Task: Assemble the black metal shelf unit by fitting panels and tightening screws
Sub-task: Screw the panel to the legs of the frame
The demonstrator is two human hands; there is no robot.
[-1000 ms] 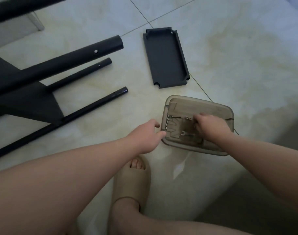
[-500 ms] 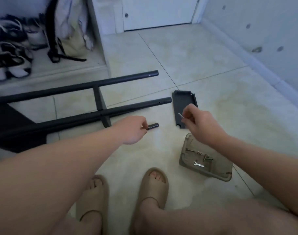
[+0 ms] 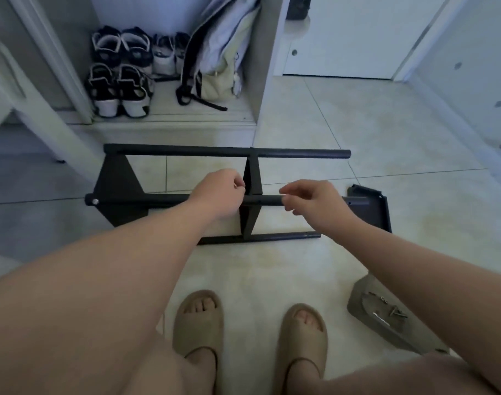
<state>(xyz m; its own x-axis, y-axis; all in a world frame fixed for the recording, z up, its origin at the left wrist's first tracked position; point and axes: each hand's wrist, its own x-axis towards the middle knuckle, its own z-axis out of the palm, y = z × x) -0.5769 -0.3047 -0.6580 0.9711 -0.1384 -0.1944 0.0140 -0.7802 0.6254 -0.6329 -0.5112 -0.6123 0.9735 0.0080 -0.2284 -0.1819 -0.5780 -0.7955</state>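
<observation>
Black metal shelf frame [image 3: 118, 186] lay on its side on the pale tiled floor [image 3: 357, 132], at 12 o'clock from two beige slippers [image 3: 198, 323]. Above its middle tube [image 3: 268, 200], the left hand [image 3: 218, 192] kept a curled grip, pinching a glinting bit [image 3: 235, 185] too small to name, just beside the cross panel [image 3: 252, 178]. At 3 o'clock from it, the right hand [image 3: 312, 202] had its grip pinched on a pale bit [image 3: 282, 196], equally unclear. A loose black panel [image 3: 382, 212] lay at 3 o'clock of that hand. A brown tray [image 3: 360, 303] holding screws [image 3: 394, 312] and a wrench [image 3: 382, 317] sat at 4 o'clock.
</observation>
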